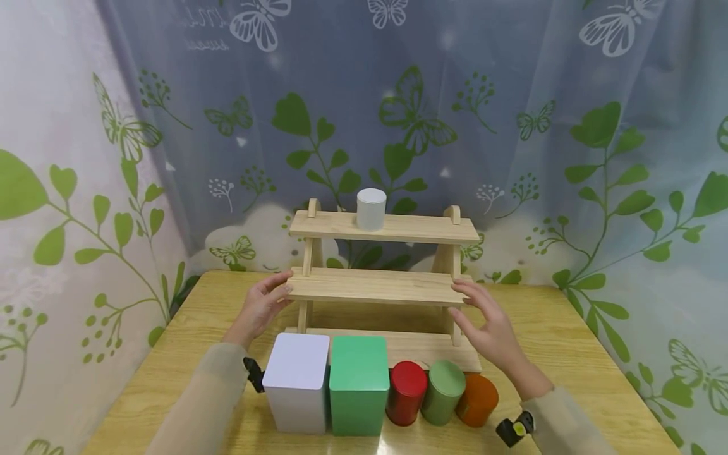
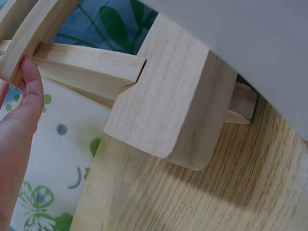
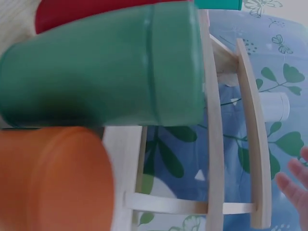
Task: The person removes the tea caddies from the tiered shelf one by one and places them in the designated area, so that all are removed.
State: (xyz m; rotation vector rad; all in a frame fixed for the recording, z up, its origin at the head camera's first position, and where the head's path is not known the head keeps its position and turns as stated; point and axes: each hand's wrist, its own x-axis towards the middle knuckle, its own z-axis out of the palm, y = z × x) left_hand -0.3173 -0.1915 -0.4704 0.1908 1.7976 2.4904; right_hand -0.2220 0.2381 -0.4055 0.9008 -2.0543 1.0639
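A three-tier wooden display shelf [image 1: 375, 285] stands on the table. At the left end of its middle board, my left hand [image 1: 266, 304] grips the board's edge between thumb and fingers; the left wrist view has this hand [image 2: 21, 115] at the board's end too. My right hand [image 1: 488, 319] is spread beside the right end of the same board, fingers apart and holding nothing. In the right wrist view only its fingertips [image 3: 294, 179] show, at the right edge. A small white canister [image 1: 371, 212] sits on the top board.
In front of the shelf stand a white box [image 1: 297, 363], a green box [image 1: 359, 366], a red canister [image 1: 406, 392], a light green canister [image 1: 442, 392] and an orange canister [image 1: 478, 401]. Behind the table [image 1: 546, 341] hangs a curtain [image 1: 352, 76] with leaves and butterflies.
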